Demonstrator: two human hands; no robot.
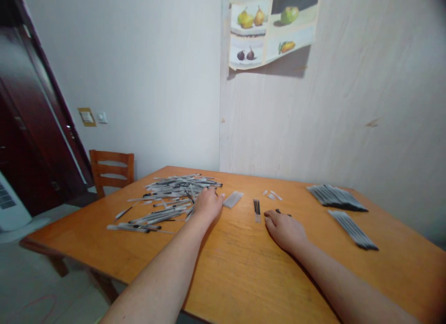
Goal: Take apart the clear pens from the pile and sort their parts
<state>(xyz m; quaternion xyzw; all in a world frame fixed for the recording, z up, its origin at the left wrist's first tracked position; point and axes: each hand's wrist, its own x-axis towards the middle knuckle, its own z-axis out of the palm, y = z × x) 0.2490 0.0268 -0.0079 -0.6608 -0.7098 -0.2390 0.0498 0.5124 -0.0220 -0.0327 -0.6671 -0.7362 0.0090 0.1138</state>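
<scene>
My left hand [209, 205] reaches to the right edge of a loose heap of clear pens with black ends [174, 189]. Its fingers curl down among the pens, and a dark tip shows near the thumb; what they grip is hidden. Just right of it lies a small row of clear plastic tubes [233, 199]. My right hand [285, 231] rests palm down on the table, fingers curled over a small black piece [284, 213] that is mostly covered. Left of that hand, several slim black refills with clear ends [257, 210] lie side by side.
Small clear pieces [272, 195] lie beyond my right hand. On the right side of the wooden table [230, 277] are a larger bundle of pens [336, 197] and a smaller row of pens [352, 229]. A wooden chair [112, 170] stands at the far left, before the wall.
</scene>
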